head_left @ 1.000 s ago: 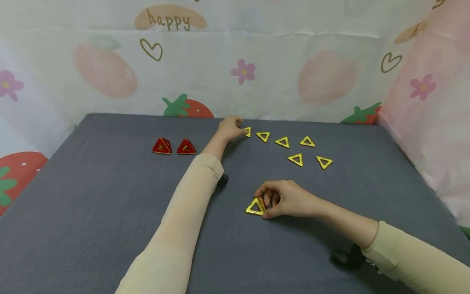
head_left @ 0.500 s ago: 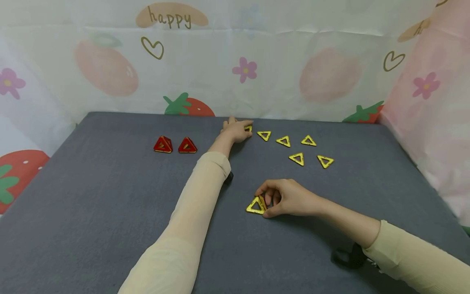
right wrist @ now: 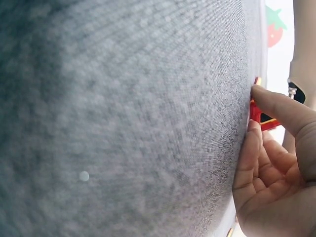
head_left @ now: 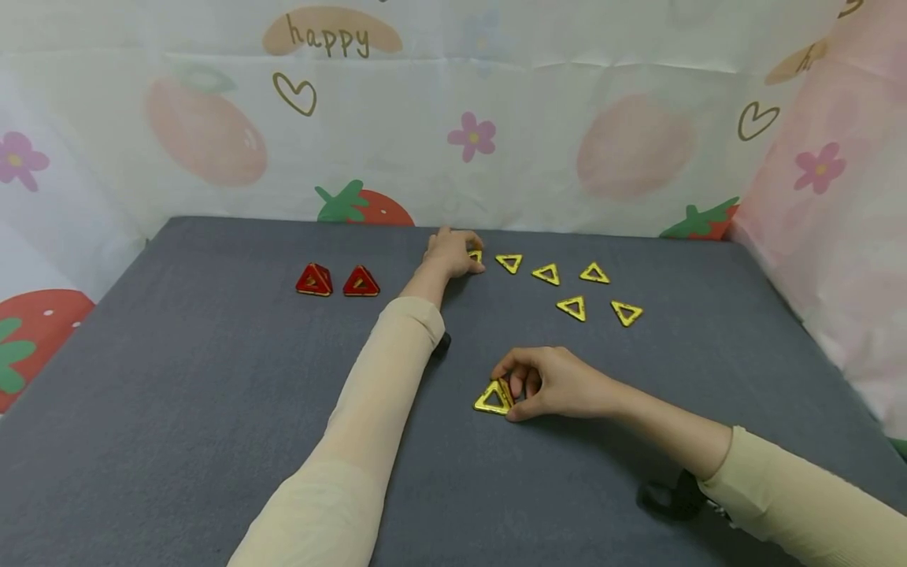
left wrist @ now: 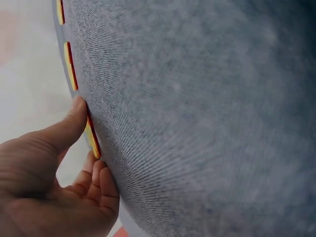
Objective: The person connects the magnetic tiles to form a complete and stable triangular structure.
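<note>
At the table's far side my left hand (head_left: pixel 449 253) holds a flat yellow triangular magnetic tile (head_left: pixel 475 257) between thumb and fingers. The left wrist view shows the thumb at one end of this red-edged tile (left wrist: pixel 93 138) and the fingertips at the other. Nearer the front, my right hand (head_left: pixel 558 383) pinches a pair of joined triangular magnetic tiles (head_left: pixel 487 403); one leans upright against the fingers, partly hidden. In the right wrist view their red side (right wrist: pixel 254 111) shows between thumb and fingers.
Several loose yellow triangular tiles (head_left: pixel 546 274) lie flat at the back right. Two red pyramids, a left one (head_left: pixel 312 280) and a right one (head_left: pixel 361 282), stand left of my left arm. A patterned cloth (head_left: pixel 524 94) hangs behind the grey table (head_left: pixel 177 378).
My left hand has shifted slightly right over the far tile; its fingers spread above it and then came down around it. The right hand and its tiles have stayed in place.
</note>
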`<state>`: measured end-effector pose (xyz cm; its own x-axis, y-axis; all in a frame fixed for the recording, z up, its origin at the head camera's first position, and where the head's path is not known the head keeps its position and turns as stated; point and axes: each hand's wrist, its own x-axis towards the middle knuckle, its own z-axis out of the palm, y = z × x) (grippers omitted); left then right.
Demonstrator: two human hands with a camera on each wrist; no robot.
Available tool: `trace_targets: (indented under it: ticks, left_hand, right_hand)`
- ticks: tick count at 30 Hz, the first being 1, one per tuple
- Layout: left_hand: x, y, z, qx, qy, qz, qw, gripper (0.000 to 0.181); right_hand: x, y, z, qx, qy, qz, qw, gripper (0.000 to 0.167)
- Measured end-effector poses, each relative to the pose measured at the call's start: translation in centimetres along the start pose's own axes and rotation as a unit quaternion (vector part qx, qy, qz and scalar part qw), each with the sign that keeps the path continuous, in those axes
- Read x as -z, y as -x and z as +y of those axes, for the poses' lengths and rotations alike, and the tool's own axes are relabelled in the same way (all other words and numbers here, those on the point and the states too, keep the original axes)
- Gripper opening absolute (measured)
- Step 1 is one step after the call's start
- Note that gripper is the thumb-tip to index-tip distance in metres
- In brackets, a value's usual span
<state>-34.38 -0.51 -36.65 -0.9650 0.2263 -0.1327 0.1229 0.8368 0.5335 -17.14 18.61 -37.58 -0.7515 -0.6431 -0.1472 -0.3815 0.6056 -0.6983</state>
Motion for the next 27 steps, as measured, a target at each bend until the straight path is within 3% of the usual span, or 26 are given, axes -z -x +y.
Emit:
trace_targets:
  ticks: [8, 13, 18, 27]
  left_hand:
    - [0.1, -0.1, -0.1, -0.013, 0.048, 0.064, 0.9967, 0.031]
    - [0.6, 0.3, 0.3, -0.034, 0.055, 0.071, 0.9954, 0.024]
    - [1.1, 1.4, 1.5, -0.077, 0.109, 0.032, 0.9905, 0.022]
    - [2.4, 5.2, 3.8, -0.155, 0.194, -0.024, 0.9683, 0.017]
  right_hand:
    - [0.0, 0.0, 0.0, 0.000, 0.001, 0.001, 1.0000, 0.043]
    - [0.1, 0.2, -0.1, -0.001, 0.002, 0.003, 1.0000, 0.043]
    - [0.3, 0.3, -0.2, -0.004, 0.004, 0.003, 1.0000, 0.042]
    - [0.1, 0.1, 0.0, 0.000, -0.004, -0.004, 1.0000, 0.042]
